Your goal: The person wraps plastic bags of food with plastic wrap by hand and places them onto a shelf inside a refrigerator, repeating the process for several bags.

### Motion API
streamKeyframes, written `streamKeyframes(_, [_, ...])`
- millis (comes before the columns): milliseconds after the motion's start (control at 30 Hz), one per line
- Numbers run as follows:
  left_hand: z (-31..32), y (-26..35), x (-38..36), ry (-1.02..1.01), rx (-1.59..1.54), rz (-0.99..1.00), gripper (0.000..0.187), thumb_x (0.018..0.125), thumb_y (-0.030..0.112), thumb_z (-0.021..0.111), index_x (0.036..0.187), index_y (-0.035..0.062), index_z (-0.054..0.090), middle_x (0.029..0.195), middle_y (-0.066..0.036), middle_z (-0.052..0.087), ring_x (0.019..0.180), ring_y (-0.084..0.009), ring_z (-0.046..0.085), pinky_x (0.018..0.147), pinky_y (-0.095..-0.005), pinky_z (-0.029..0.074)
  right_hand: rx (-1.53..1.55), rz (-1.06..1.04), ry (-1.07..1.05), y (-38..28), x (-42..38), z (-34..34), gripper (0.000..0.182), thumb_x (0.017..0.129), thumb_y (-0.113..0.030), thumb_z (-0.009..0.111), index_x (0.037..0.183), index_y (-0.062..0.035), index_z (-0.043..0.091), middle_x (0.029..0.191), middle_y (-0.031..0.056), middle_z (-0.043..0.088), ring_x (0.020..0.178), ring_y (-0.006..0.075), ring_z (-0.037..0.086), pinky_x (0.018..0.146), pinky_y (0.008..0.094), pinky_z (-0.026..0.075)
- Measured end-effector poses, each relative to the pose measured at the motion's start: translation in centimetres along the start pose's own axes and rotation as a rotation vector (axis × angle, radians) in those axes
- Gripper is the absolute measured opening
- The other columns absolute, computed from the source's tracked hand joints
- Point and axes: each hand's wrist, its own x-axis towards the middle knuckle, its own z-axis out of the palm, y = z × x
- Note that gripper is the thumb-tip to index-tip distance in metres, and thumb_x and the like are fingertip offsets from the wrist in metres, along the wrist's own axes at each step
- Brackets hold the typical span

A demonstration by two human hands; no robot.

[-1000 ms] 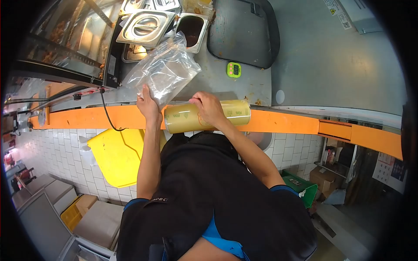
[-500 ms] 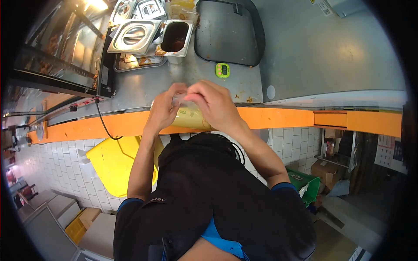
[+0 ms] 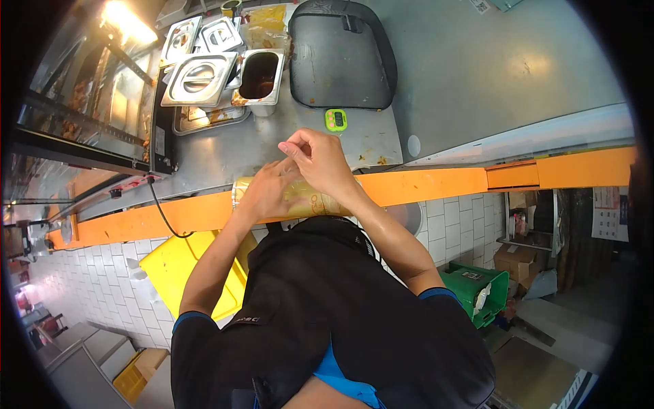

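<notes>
A yellowish cylindrical container (image 3: 320, 203) with printed marks lies on its side at the counter's front edge, against the dark apron. My left hand (image 3: 271, 191) rests over its left part with the fingers spread. Just above the container, my right hand (image 3: 313, 155) is curled, thumb and fingers pinched together; whatever they hold, if anything, is too small to make out. The fingertips of both hands are close together.
Behind the hands are a green timer (image 3: 336, 120), a black tray-like case (image 3: 340, 58), and a steel pan of dark sauce (image 3: 259, 76) beside metal lids (image 3: 199, 78). A glass warming cabinet (image 3: 88, 102) stands left, its black cable (image 3: 160, 208) hanging over the orange edge (image 3: 422, 193).
My left hand has flattened and spread over the container. My right hand has moved up off it, still pinched. The view has shifted slightly, showing more of the container.
</notes>
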Motion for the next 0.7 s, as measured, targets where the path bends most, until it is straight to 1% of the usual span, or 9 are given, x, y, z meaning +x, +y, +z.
streamKeyframes(67, [1.6,-1.2,0.2,0.069,-0.049,-0.023,0.028,0.078,0.000,0.065,0.105,0.0063,0.068,0.110,-0.013,0.065,0.094,-0.0332,0.065,0.083,-0.0410,0.052,0.016,-0.046,0.018,0.3,-0.2,0.0,0.015,0.089,-0.013,0.071,0.090,0.0008,0.065,0.076,0.0106,0.064,0.067,0.0177,0.058,0.063,0.0321,0.048])
streamKeyframes(100, [2.4,-1.9,0.2,0.136,-0.094,-0.051,0.027,0.075,-0.001,0.067,0.101,0.0058,0.068,0.107,-0.012,0.066,0.091,-0.0326,0.065,0.080,-0.0406,0.052,0.014,-0.045,0.024,0.7,-0.8,-0.2,0.015,0.089,-0.013,0.071,0.090,0.0008,0.065,0.076,0.0106,0.064,0.067,0.0177,0.058,0.063,0.0321,0.048])
streamKeyframes(167, [3.4,-3.1,0.1,0.193,-0.132,-0.087,0.027,0.073,-0.002,0.068,0.100,0.0051,0.068,0.103,-0.011,0.067,0.088,-0.0324,0.066,0.077,-0.0399,0.053,-0.360,-0.381,0.543,1.6,-3.4,-0.6,0.020,0.086,-0.013,0.072,0.100,-0.0024,0.063,0.088,0.0120,0.063,0.079,0.0248,0.060,0.072,0.0364,0.048])
streamKeyframes(200, [3.5,-3.4,0.1,0.257,-0.170,-0.131,0.028,0.071,-0.003,0.070,0.098,0.0045,0.067,0.098,-0.011,0.068,0.085,-0.0321,0.067,0.074,-0.0393,0.054,-0.362,-0.381,0.547,2.9,-5.5,-0.7,0.020,0.086,-0.013,0.072,0.100,-0.0024,0.063,0.088,0.0120,0.063,0.079,0.0248,0.060,0.072,0.0364,0.048])
streamKeyframes(267, [3.6,-3.5,0.5,0.370,-0.194,-0.144,0.029,0.070,-0.004,0.070,0.098,0.0042,0.067,0.096,-0.011,0.068,0.083,-0.0321,0.067,0.072,-0.0383,0.054,-0.292,0.001,0.397,6.1,-9.2,-0.9,0.033,0.081,-0.017,0.076,0.109,-0.0063,0.061,0.095,0.0123,0.059,0.090,0.0304,0.057,0.080,0.0387,0.045])
streamKeyframes(367, [3.6,-3.1,0.3,0.445,-0.199,-0.142,0.030,0.068,-0.006,0.070,0.097,0.0039,0.066,0.092,-0.011,0.069,0.081,-0.0321,0.068,0.069,-0.0370,0.054,-0.621,-0.074,0.312,7.1,-8.9,0.8,0.031,0.078,-0.023,0.078,0.099,-0.0071,0.063,0.090,0.0119,0.058,0.091,0.0302,0.056,0.081,0.0378,0.043])
streamKeyframes(500, [3.5,-3.0,0.5,0.510,-0.207,-0.120,0.031,0.068,-0.006,0.070,0.097,0.0040,0.065,0.093,-0.012,0.069,0.081,-0.0322,0.068,0.068,-0.0363,0.053,-0.614,-0.096,0.188,8.6,-8.0,2.2,0.016,0.083,-0.016,0.071,0.084,-0.0064,0.059,0.082,0.0103,0.060,0.091,0.0298,0.057,0.077,0.0399,0.043])
streamKeyframes(633, [4.4,-3.8,1.3,0.559,-0.159,-0.102,0.034,0.069,-0.006,0.070,0.100,0.0048,0.063,0.092,-0.011,0.068,0.079,-0.0325,0.067,0.068,-0.0369,0.052,-0.528,-0.023,0.253,8.8,-8.9,2.8,0.013,0.087,-0.014,0.067,0.086,-0.0048,0.058,0.079,0.0126,0.062,0.083,0.0341,0.060,0.071,0.0444,0.045])
streamKeyframes(700, [4.6,-4.5,1.7,0.435,-0.102,-0.244,0.035,0.071,0.002,0.074,0.104,0.0063,0.063,0.095,-0.011,0.065,0.080,-0.0330,0.065,0.068,-0.0394,0.051,-0.374,0.156,0.318,8.7,-8.9,3.6,0.016,0.092,-0.017,0.063,0.087,-0.0024,0.057,0.078,0.0174,0.063,0.074,0.0390,0.062,0.066,0.0488,0.045])
